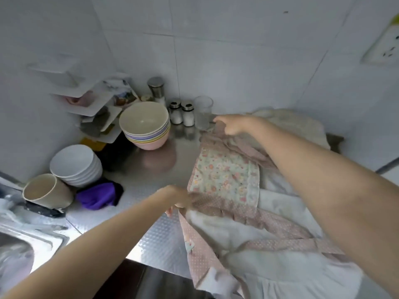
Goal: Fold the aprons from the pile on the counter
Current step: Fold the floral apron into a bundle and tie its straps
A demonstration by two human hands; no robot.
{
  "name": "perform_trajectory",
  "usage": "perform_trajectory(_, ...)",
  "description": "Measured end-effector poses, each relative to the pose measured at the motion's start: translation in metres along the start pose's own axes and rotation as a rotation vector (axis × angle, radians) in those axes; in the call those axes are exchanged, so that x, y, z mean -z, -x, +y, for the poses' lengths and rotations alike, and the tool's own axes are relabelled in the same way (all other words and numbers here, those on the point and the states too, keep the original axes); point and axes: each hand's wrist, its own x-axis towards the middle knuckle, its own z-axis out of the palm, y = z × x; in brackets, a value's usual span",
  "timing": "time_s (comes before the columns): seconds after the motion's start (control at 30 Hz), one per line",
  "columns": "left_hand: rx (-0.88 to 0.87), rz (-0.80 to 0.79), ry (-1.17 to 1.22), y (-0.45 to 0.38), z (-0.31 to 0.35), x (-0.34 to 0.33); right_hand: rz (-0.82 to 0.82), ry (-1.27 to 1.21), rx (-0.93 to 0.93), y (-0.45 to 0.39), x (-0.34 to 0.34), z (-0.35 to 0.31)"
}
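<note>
Table (155,169): shiny metal, sink at its near left.
Apron (226,180): pink dotted with a floral panel, spread over white cloths on the table's right side.
Right hand (235,125): at the apron's far edge, fingers pinching the cloth.
Left hand (181,196): at the apron's near left edge, fingers gripping it.
Bowls (144,125): stacked at far left.

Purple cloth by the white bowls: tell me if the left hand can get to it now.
Probably yes, once it lets go: the left hand grips the pink apron, and bare counter lies between it and the purple cloth.
</note>
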Motion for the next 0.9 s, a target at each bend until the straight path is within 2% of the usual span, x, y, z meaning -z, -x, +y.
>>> perform_trajectory(0.07,-0.058,0.201,-0.139,-0.003,0.005,0.008,0.021,0.022,-0.044,0.016,-0.009,0.019)
perform_trajectory(0.13,-0.155,0.279,-0.170,-0.009,0.023,0.014,0.072,-0.014,-0.148,0.047,-0.013,0.046)
perform_trajectory(0.27,-0.376,0.255,-0.260,-0.010,0.074,0.013,0.127,-0.188,-0.409,0.112,-0.044,0.111)
perform_trajectory(0.37,-0.451,0.279,-0.384,-0.013,0.111,0.000,0.149,-0.309,-0.597,0.157,-0.095,0.151)
perform_trajectory(0.47,-0.545,0.295,-0.446,-0.012,0.141,-0.017,0.129,-0.392,-0.733,0.201,-0.139,0.156)
perform_trajectory(0.6,-0.694,0.222,-0.565,-0.016,0.171,-0.047,0.292,-0.839,-0.850,0.241,-0.187,0.140)
perform_trajectory(0.67,-0.716,0.173,-0.624,-0.024,0.183,-0.062,0.331,-0.926,-0.839,0.249,-0.201,0.137)
perform_trajectory(0.83,-0.726,0.118,-0.747,-0.027,0.197,-0.077,0.558,-0.903,-0.909,0.257,-0.197,0.157)
perform_trajectory(0.9,-0.706,0.129,-0.743,-0.035,0.198,-0.078,0.595,-0.583,-1.033,0.261,-0.185,0.167)
